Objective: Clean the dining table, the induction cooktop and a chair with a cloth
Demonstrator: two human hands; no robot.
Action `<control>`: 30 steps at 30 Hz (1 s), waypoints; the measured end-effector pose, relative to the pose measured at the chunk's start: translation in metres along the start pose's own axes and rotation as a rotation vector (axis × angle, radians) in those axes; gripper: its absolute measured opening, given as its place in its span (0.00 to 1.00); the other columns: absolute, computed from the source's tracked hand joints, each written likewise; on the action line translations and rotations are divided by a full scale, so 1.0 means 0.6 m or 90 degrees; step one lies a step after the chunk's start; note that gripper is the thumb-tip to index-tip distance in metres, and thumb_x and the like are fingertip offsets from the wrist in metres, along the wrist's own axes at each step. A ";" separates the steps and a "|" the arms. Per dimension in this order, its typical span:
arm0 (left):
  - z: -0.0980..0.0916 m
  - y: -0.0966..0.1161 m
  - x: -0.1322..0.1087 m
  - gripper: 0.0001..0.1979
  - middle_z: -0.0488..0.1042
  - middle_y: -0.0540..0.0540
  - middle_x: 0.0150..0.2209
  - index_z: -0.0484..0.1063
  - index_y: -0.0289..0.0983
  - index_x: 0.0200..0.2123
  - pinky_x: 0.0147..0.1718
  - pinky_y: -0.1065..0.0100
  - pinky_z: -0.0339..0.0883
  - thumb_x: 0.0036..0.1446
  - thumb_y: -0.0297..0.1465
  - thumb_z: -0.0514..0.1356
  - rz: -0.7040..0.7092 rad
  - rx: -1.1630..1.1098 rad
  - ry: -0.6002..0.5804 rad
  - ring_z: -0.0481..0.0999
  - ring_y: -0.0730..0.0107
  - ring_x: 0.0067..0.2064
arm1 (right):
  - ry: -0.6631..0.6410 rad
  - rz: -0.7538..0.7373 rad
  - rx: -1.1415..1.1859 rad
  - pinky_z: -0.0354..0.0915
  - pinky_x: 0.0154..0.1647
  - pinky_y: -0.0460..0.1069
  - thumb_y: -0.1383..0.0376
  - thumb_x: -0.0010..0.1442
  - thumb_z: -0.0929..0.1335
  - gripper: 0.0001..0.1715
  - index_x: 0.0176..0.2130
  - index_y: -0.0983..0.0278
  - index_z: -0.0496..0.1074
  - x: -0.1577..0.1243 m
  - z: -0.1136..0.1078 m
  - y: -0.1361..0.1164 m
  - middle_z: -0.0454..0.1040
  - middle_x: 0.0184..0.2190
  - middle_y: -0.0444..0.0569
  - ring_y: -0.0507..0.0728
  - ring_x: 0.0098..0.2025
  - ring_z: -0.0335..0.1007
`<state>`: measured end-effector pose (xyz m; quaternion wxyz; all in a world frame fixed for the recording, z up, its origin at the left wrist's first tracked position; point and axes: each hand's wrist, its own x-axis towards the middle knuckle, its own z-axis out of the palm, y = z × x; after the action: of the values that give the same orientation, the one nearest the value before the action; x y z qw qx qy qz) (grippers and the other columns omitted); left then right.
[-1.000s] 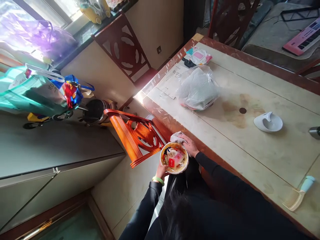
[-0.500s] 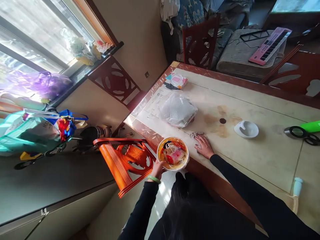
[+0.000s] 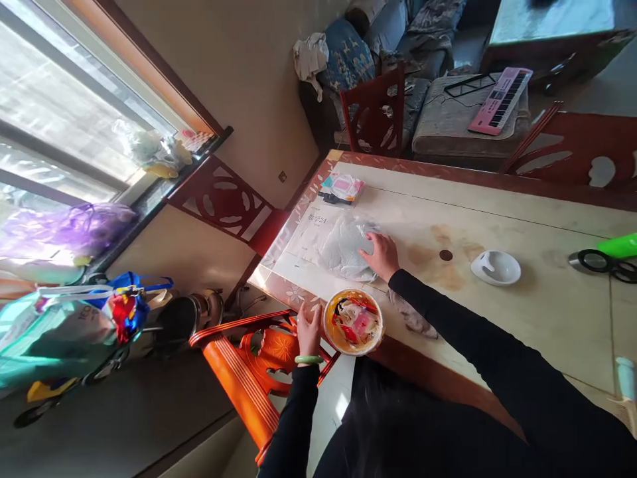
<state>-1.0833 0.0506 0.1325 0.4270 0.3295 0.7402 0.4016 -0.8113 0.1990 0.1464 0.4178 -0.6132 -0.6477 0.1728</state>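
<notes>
Plastic bag (image 3: pixel 343 249) lies in the middle, under the flat, open right hand (image 3: pixel 381 257); the open left hand (image 3: pixel 309 330) sits just beside a yellow bowl (image 3: pixel 353 322), holding nothing.

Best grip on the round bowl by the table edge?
Probably the rim, from the left. The left hand is already beside the round bowl there. The bowl is full of loose items, so the circular rim is the free part: thumb over the lip, fingers outside the wall.
</notes>
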 end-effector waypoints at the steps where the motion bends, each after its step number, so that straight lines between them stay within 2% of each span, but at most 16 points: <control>1: 0.003 0.031 0.027 0.35 0.73 0.32 0.66 0.73 0.39 0.60 0.66 0.53 0.67 0.56 0.51 0.72 0.054 0.002 0.022 0.71 0.47 0.70 | -0.021 0.019 -0.001 0.66 0.63 0.64 0.66 0.61 0.74 0.18 0.52 0.63 0.77 0.010 0.006 -0.008 0.84 0.47 0.57 0.69 0.53 0.76; 3: 0.025 0.099 0.079 0.33 0.77 0.32 0.61 0.77 0.37 0.54 0.63 0.54 0.69 0.54 0.53 0.72 0.159 0.005 -0.004 0.75 0.48 0.65 | -0.037 0.044 0.027 0.67 0.61 0.61 0.69 0.63 0.70 0.15 0.50 0.62 0.78 0.023 0.009 -0.023 0.85 0.43 0.53 0.66 0.50 0.78; 4: 0.044 0.132 0.101 0.31 0.79 0.33 0.59 0.79 0.37 0.51 0.61 0.55 0.70 0.53 0.53 0.72 0.184 -0.003 -0.031 0.77 0.49 0.62 | -0.029 0.055 0.056 0.68 0.61 0.60 0.69 0.65 0.69 0.15 0.51 0.61 0.79 0.027 0.007 -0.029 0.85 0.44 0.52 0.64 0.49 0.78; 6: 0.090 0.190 0.132 0.28 0.84 0.36 0.48 0.81 0.36 0.44 0.55 0.57 0.70 0.52 0.53 0.72 0.181 -0.028 -0.108 0.80 0.53 0.54 | 0.010 0.074 0.139 0.69 0.61 0.57 0.66 0.69 0.68 0.15 0.53 0.60 0.79 0.033 -0.003 -0.043 0.84 0.49 0.52 0.61 0.51 0.78; 8: 0.143 0.233 0.144 0.26 0.83 0.42 0.36 0.82 0.36 0.40 0.49 0.61 0.70 0.53 0.54 0.70 0.158 -0.049 -0.211 0.80 0.59 0.45 | 0.041 0.087 0.227 0.68 0.62 0.55 0.60 0.73 0.67 0.15 0.53 0.59 0.80 0.037 -0.012 -0.056 0.82 0.53 0.52 0.59 0.53 0.77; 10: 0.196 0.262 0.141 0.24 0.81 0.46 0.32 0.82 0.36 0.39 0.45 0.64 0.69 0.54 0.53 0.70 0.162 -0.074 -0.306 0.78 0.63 0.40 | 0.043 0.093 0.300 0.67 0.65 0.55 0.52 0.75 0.66 0.19 0.49 0.57 0.82 0.039 -0.017 -0.066 0.81 0.51 0.51 0.59 0.57 0.74; 12: 0.242 0.280 0.132 0.21 0.81 0.48 0.33 0.82 0.37 0.38 0.43 0.67 0.68 0.52 0.50 0.72 0.173 -0.107 -0.362 0.77 0.66 0.39 | 0.028 0.104 0.347 0.64 0.69 0.57 0.44 0.75 0.64 0.26 0.45 0.56 0.83 0.038 -0.022 -0.073 0.80 0.46 0.50 0.60 0.61 0.70; 14: 0.280 0.290 0.123 0.20 0.82 0.48 0.36 0.81 0.37 0.37 0.44 0.67 0.69 0.52 0.48 0.73 0.156 -0.132 -0.388 0.79 0.66 0.41 | 0.019 0.130 0.377 0.60 0.72 0.59 0.39 0.73 0.64 0.29 0.42 0.55 0.84 0.031 -0.032 -0.075 0.79 0.44 0.50 0.61 0.65 0.66; 17: 0.317 0.297 0.119 0.16 0.81 0.48 0.34 0.79 0.37 0.34 0.46 0.66 0.70 0.50 0.43 0.73 0.106 -0.137 -0.370 0.81 0.65 0.41 | 0.028 0.225 0.491 0.57 0.75 0.61 0.41 0.66 0.73 0.23 0.41 0.56 0.84 0.007 -0.058 -0.059 0.80 0.48 0.49 0.63 0.66 0.65; 19: 0.328 0.304 0.119 0.14 0.77 0.51 0.28 0.76 0.37 0.30 0.45 0.66 0.71 0.48 0.40 0.72 0.073 -0.167 -0.338 0.82 0.66 0.39 | 0.051 0.336 0.639 0.63 0.72 0.60 0.46 0.63 0.77 0.19 0.43 0.58 0.83 -0.020 -0.085 -0.028 0.81 0.50 0.49 0.63 0.63 0.70; 21: 0.332 0.317 0.120 0.13 0.70 0.55 0.21 0.73 0.37 0.28 0.42 0.67 0.71 0.46 0.37 0.72 0.042 -0.217 -0.325 0.81 0.67 0.35 | 0.110 0.482 0.774 0.72 0.63 0.59 0.48 0.67 0.74 0.20 0.47 0.61 0.80 -0.054 -0.119 0.023 0.81 0.50 0.52 0.62 0.57 0.76; 24: 0.332 0.347 0.118 0.11 0.62 0.59 0.16 0.74 0.36 0.28 0.35 0.71 0.69 0.44 0.33 0.71 -0.002 -0.255 -0.335 0.76 0.72 0.28 | 0.333 0.762 0.928 0.81 0.47 0.58 0.45 0.76 0.63 0.27 0.52 0.66 0.72 -0.104 -0.180 0.127 0.80 0.44 0.58 0.61 0.45 0.82; 26: 0.334 0.370 0.114 0.09 0.61 0.59 0.16 0.76 0.34 0.29 0.31 0.73 0.67 0.43 0.30 0.70 -0.024 -0.257 -0.331 0.72 0.75 0.25 | 0.506 0.911 0.999 0.82 0.39 0.57 0.42 0.76 0.60 0.31 0.54 0.66 0.67 -0.127 -0.218 0.200 0.80 0.42 0.58 0.61 0.41 0.82; 28: 0.341 0.391 0.106 0.07 0.64 0.57 0.17 0.76 0.33 0.29 0.28 0.75 0.66 0.44 0.28 0.68 -0.039 -0.271 -0.316 0.71 0.77 0.24 | 0.589 0.950 1.024 0.82 0.35 0.55 0.42 0.76 0.59 0.32 0.57 0.67 0.65 -0.140 -0.247 0.262 0.80 0.41 0.59 0.60 0.39 0.83; 30: 0.354 0.409 0.095 0.06 0.64 0.57 0.18 0.75 0.33 0.29 0.27 0.76 0.65 0.46 0.27 0.67 -0.050 -0.293 -0.311 0.69 0.79 0.24 | 0.595 0.942 1.050 0.82 0.33 0.54 0.46 0.77 0.60 0.30 0.58 0.69 0.66 -0.143 -0.263 0.308 0.81 0.42 0.60 0.60 0.39 0.83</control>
<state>-0.8812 0.2771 0.2599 0.6700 0.2827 0.5180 0.4504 -0.5808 0.1074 0.0753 0.6783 -0.3878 0.3809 0.4943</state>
